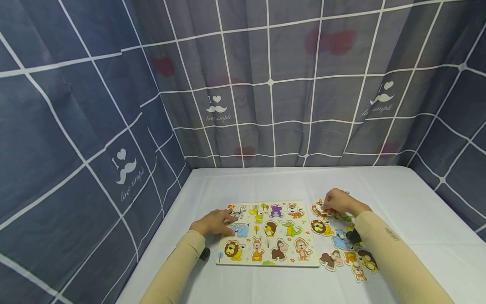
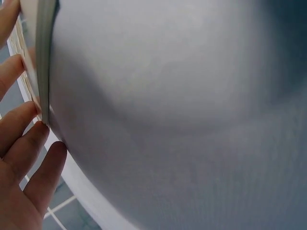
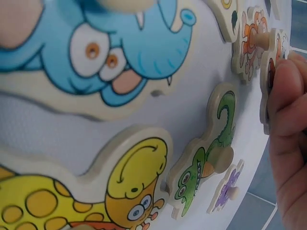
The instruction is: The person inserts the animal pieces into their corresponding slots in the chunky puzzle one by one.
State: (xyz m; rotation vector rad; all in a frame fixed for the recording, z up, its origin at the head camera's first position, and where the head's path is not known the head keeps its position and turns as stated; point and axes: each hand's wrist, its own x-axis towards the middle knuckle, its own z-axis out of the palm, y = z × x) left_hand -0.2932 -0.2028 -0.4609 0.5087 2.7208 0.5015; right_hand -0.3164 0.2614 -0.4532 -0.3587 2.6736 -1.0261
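Checked curtains (image 1: 247,141) stand behind a white table (image 1: 243,185), where one board (image 1: 281,263) lies, loose animal pieces (image 1: 320,227) to its right; the right sleeve (image 1: 398,257) hides some, so their total cannot be told; the board shows eleven animal pictures (image 1: 279,249); the left hand (image 1: 214,222) rests on its left edge, fingers spread; the right hand (image 1: 339,201) pinches one wooden piece (image 3: 265,96).

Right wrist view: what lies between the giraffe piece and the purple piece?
The green crocodile piece lies between the giraffe piece and the purple piece; this shows in the right wrist view.
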